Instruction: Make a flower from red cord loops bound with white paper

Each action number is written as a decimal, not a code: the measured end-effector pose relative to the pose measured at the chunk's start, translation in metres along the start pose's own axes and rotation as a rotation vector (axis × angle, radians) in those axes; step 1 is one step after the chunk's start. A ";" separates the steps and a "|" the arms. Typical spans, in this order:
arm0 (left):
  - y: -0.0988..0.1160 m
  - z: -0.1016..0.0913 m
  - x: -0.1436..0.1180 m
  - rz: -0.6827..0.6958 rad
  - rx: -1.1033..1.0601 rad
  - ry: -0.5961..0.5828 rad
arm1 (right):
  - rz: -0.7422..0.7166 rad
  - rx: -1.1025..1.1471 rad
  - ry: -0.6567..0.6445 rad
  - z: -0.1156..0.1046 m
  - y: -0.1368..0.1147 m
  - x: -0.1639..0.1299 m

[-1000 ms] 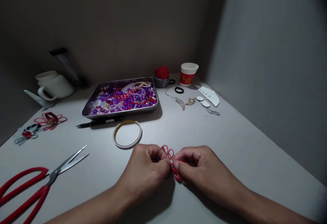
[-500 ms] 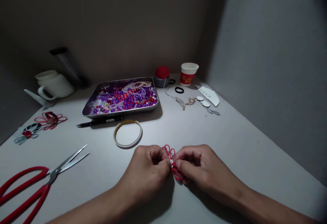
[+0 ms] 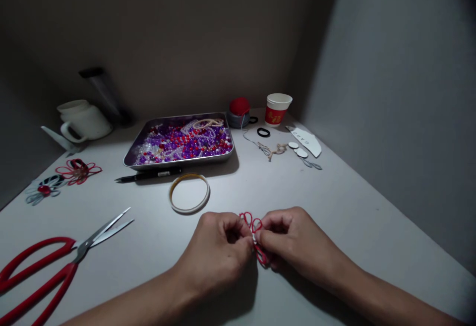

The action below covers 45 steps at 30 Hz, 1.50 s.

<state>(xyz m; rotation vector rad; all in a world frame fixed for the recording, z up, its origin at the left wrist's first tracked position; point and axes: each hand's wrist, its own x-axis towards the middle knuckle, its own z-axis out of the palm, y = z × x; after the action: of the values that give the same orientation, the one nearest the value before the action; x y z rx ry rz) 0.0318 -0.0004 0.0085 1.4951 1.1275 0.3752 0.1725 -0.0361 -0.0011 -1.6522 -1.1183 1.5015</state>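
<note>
A dim grey worktop [image 3: 334, 207] filled a walled corner. Near its front edge, the left hand [image 3: 219, 251] and right hand [image 3: 293, 239] each held a pinching grip on a red looped cord ornament [image 3: 256, 234], barely shifted from a second earlier. Toward the back edge lay a bead tray [image 3: 180, 160] and a white card [image 3: 307, 140] lettered "CARD".
</note>
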 end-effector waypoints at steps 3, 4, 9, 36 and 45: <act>0.000 0.001 0.000 -0.005 -0.028 0.010 | -0.006 0.036 -0.024 0.000 0.000 -0.001; 0.000 0.002 0.000 -0.005 -0.043 0.010 | -0.014 0.044 -0.034 -0.001 0.000 -0.001; -0.001 0.002 0.001 -0.014 -0.019 0.031 | -0.044 -0.009 -0.047 -0.002 0.000 -0.002; -0.002 0.000 0.003 -0.046 0.057 0.025 | 0.008 -0.009 -0.023 0.001 0.000 0.000; -0.005 0.000 0.002 -0.026 0.068 0.044 | 0.002 0.005 -0.029 0.001 0.000 0.002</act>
<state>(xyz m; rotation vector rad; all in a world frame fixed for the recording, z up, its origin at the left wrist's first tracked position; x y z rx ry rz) 0.0303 0.0005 0.0038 1.5361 1.2038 0.3565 0.1719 -0.0345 -0.0019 -1.6334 -1.1280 1.5327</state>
